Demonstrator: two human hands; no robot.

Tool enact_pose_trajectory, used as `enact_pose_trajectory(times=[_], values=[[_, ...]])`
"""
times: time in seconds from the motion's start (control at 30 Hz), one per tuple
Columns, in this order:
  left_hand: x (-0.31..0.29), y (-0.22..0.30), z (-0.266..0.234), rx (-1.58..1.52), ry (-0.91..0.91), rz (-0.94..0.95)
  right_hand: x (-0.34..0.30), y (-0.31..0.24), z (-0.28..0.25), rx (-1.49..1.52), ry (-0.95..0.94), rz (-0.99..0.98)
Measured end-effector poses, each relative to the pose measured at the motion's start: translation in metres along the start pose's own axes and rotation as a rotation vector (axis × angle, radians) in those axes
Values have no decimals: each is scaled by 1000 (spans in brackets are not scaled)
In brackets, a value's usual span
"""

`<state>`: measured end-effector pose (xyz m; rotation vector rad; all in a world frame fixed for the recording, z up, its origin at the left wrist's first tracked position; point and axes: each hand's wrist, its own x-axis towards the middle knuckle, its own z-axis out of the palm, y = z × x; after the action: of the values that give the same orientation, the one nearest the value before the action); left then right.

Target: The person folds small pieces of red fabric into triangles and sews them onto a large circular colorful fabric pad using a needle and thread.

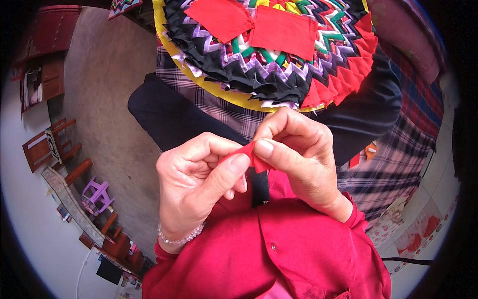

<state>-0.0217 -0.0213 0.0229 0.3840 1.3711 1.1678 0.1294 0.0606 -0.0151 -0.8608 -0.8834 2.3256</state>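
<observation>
As I watch, left hand (191, 177), right hand (303, 157): fingers pinching red cloth (260, 163).
Mat (160, 26): red triangles (341, 75) right, left edge lacking; squares (284, 32) loose.

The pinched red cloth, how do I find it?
Find the round, colourful patchwork at the top. Below it, the left hand and right hand pinch the red cloth. Two other red pieces lie flat on the patchwork; this one is folded and held.

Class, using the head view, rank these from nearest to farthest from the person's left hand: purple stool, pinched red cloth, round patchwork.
1. Pinched red cloth: touching the left hand, at its fingertips.
2. Round patchwork: ahead, toward the picture's top.
3. Purple stool: well off to the left.
</observation>
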Motion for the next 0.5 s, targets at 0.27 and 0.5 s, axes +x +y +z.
enact_pose_trajectory(times=[0.27, 0.5], values=[[-1, -1, 6, 8, 48, 17, -1, 4, 3, -79, 39, -84], [-4, 0, 18, 47, 113, 52, -3, 4, 6, -60, 78, -94]])
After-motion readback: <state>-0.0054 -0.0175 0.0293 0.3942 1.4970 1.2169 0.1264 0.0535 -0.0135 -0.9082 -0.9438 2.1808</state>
